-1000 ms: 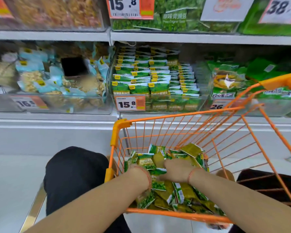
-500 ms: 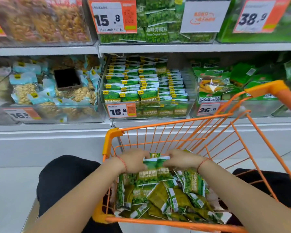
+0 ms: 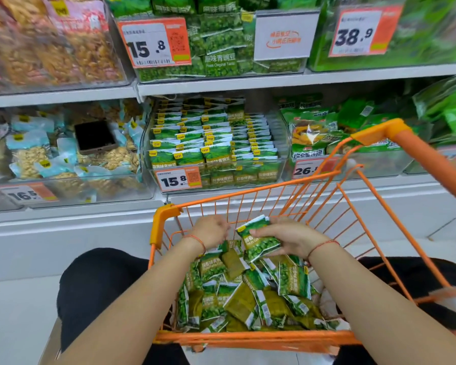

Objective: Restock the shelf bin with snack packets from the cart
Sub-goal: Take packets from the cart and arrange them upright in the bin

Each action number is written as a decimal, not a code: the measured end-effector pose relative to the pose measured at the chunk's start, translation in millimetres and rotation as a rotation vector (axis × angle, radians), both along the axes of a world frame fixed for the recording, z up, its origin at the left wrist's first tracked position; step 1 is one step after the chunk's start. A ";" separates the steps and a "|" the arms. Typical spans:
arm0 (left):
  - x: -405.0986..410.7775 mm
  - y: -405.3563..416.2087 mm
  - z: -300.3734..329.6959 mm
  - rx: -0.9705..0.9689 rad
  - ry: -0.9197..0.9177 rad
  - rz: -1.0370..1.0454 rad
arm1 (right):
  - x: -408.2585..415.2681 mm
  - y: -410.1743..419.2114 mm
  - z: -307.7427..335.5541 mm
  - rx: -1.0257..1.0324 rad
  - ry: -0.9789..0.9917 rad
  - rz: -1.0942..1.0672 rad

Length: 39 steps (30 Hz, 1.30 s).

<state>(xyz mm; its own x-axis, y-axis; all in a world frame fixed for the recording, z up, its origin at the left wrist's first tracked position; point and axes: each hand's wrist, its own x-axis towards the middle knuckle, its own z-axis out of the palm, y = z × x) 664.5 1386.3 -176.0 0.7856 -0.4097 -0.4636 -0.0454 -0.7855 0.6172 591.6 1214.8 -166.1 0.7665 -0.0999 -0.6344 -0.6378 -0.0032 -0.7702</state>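
White shelf (image 3: 221,86) carries clear bins (image 3: 282,167) of snack packets (image 3: 216,151).

Bright, even shop light; soft shadows, wide-angle bowing and motion blur towards the edges.

We are in a shop, in a snack aisle. White shelves (image 3: 221,86) carry clear plastic bins (image 3: 216,164) packed with green snack packets (image 3: 216,154), and each bin bears an orange-and-white price tag (image 3: 179,180) with a barcode or code square, reading 15.8, 16.5, 26.8 and 38.9. An orange wire shopping cart (image 3: 261,335) stands before the shelves, loaded with the same green packets.
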 end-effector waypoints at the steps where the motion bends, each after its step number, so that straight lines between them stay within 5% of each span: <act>1: 1.4 3.2 -10.2 0.172 -0.038 -0.108 | -0.6 -1.5 -2.7 -0.034 0.008 0.005; 3: -1.6 8.1 -27.4 0.427 -0.050 -0.283 | -1.6 -3.5 -5.4 -0.114 0.010 0.040; 6: -2.6 12.5 -53.7 0.552 0.004 -0.344 | 0.8 -8.0 -6.4 -0.086 0.019 0.014; 21: -15.8 -0.8 -64.6 0.473 -0.029 -0.509 | 7.9 -11.5 1.9 -0.022 0.033 -0.075; 26: -13.7 -5.9 -40.7 0.269 -0.049 -0.412 | 6.4 -14.4 5.5 -0.074 0.014 -0.104; 31: -2.5 1.9 -1.4 -0.187 0.161 -0.267 | 5.4 -15.6 9.4 -0.426 -0.050 0.040; 39: -2.4 -3.4 9.2 -0.469 0.339 -0.074 | 2.5 -8.3 20.1 -0.031 -0.029 0.024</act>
